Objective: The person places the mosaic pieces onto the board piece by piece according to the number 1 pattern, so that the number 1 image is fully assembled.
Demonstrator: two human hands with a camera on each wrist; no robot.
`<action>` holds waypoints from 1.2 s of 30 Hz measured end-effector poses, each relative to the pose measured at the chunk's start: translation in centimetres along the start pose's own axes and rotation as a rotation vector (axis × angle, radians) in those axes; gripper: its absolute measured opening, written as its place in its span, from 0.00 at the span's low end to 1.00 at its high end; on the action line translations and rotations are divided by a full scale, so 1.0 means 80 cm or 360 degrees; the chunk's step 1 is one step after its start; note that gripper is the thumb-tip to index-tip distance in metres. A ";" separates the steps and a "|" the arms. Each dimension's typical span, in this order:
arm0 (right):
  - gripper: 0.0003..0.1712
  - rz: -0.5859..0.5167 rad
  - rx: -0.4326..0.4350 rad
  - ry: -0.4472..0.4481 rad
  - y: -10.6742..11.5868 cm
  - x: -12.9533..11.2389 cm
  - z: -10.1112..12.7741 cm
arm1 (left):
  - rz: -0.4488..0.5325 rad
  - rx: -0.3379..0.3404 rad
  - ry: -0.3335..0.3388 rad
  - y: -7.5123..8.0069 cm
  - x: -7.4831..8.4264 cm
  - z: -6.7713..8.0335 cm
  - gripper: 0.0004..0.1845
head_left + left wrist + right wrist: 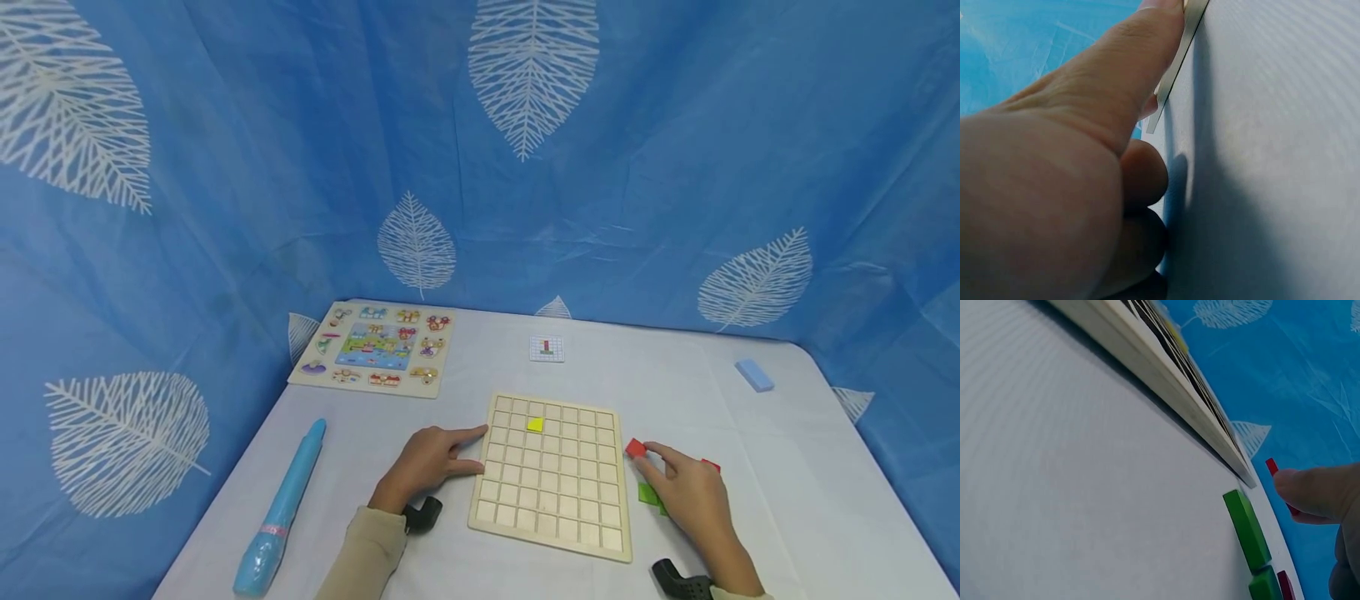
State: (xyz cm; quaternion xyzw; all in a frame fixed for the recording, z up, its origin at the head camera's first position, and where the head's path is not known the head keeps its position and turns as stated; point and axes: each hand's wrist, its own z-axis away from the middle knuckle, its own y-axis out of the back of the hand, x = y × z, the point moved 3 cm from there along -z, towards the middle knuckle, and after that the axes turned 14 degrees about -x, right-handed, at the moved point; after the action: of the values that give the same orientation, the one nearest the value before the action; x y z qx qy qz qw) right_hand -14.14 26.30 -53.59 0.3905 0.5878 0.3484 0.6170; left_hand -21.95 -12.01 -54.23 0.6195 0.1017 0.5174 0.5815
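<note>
A wooden grid board [551, 540] lies flat on the table with one yellow tile [535, 424] in its upper part. At its left edge my left hand [426, 462] touches the rim with thumb and forefinger stretched apart; in the left wrist view that thumb [1129, 69] lies against the board's thin edge [1175, 72]. Right of the board my right hand [693, 492] pinches a red square tile [635, 448] between thumb and fingers, held off the table in the right wrist view. Green tiles [1247, 528] and another red tile [1285, 586] lie below it, partly hidden by the hand in the head view.
Behind the board lies a small pattern card [547, 348]. A picture puzzle board [371, 350] is at the back left, a light-blue wrapped, long tapered object [282, 508] at the left, and a light-blue block [754, 375] at the back right. Blue leaf-print cloth [637, 167] hangs behind the table.
</note>
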 end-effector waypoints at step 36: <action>0.22 0.0006 -0.0231 0.0431 -0.013 -0.071 -0.048 | 0.0023 -0.0007 0.0016 -0.001 -0.003 -0.002 0.39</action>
State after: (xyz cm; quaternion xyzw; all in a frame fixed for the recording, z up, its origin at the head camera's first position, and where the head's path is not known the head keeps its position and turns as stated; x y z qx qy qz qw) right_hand -18.37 21.07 -51.98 0.2954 0.6381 0.4405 0.5581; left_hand -22.11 -12.07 -54.45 0.6163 0.0992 0.5250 0.5786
